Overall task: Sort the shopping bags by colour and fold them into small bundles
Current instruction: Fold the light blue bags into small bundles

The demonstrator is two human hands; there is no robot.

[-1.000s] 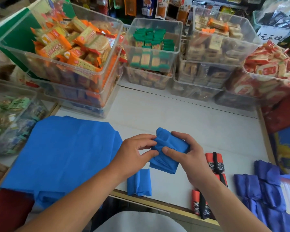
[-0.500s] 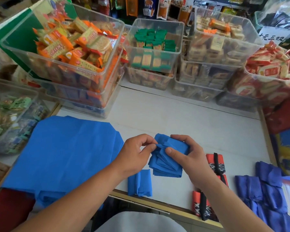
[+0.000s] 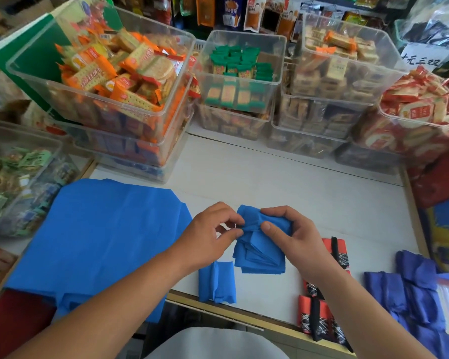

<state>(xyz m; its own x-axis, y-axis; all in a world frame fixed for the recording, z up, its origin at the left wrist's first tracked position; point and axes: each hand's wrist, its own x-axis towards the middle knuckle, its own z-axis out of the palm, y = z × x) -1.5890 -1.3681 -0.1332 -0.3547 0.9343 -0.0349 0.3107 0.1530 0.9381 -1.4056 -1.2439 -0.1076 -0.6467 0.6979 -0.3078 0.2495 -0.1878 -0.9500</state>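
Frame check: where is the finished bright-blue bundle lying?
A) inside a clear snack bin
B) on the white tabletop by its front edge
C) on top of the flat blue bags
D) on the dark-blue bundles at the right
B: the bright-blue bundle lies on the white tabletop by the front edge, to the right of the flat blue bags and nearer the person than the half-folded blue bag.
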